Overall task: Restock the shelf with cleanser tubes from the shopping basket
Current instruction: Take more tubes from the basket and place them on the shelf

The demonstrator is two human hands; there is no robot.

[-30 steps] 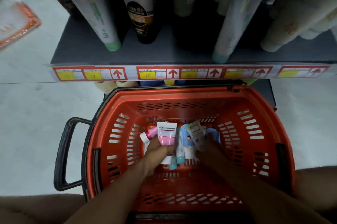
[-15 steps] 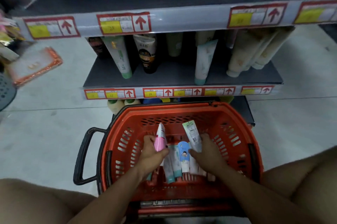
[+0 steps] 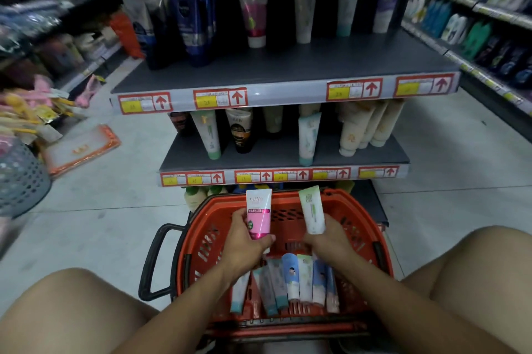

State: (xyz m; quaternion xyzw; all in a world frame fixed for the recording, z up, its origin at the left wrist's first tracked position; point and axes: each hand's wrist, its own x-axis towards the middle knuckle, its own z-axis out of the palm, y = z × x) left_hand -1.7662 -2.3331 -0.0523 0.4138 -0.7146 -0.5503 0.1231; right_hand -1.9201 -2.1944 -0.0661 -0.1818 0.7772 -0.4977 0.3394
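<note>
Cleanser tubes (image 3: 288,281) are lying side by side in the bottom of the red shopping basket (image 3: 371,227), which is sitting on the floor right in front of the shelf unit, between the person's knees. Two tubes are being held above the basket. The left hand (image 3: 244,241) is gripping a pink-and-white tube (image 3: 258,214) by its lower end, fingers curled round it, so the printed face is pointing up and toward the shelves. The right hand (image 3: 328,234) is gripping a pale green tube (image 3: 311,209) the same way, tilted slightly left. Holding them by the cap end is probably leaving the flat crimped ends free to lead into a gap, and taking one per hand is likely saving a trip. The middle shelf (image 3: 374,156) is showing open spaces between its standing tubes, as is the upper shelf (image 3: 288,65). The caps of both held tubes are hiding inside the fists. The price labels are too blurred to read, and the lowest shelf is mostly hiding behind the basket rim.
</note>
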